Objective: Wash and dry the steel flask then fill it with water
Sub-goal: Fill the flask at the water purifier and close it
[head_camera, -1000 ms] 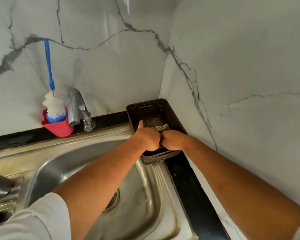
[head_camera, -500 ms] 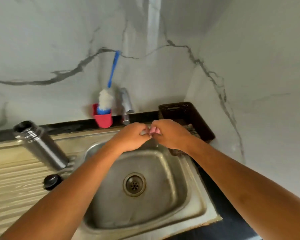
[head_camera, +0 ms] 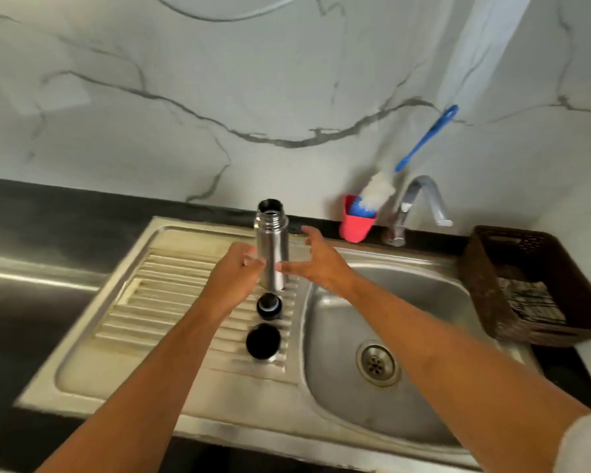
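Observation:
The steel flask (head_camera: 272,254) stands upright and uncapped on the ribbed drainboard (head_camera: 171,302), left of the sink basin (head_camera: 420,322). My left hand (head_camera: 236,274) is at the flask's left side with curled fingers touching or nearly touching it; I cannot tell whether it grips. On the flask's right, my right hand (head_camera: 316,259) has its fingers spread and its fingertips close to the steel. In front of the flask lie its black stopper (head_camera: 269,305) and its black cup lid (head_camera: 262,341).
Behind the sink, a red holder (head_camera: 355,227) carries a blue-handled bottle brush (head_camera: 423,138). The tap (head_camera: 420,199) stands next to it. A dark brown basket (head_camera: 526,281) with a cloth inside sits at the right. Black counter lies to the left.
Both hands left the basket, crossed over the basin and now flank the flask on the drainboard. The view swung left. The small pink thing held between the hands is no longer seen.

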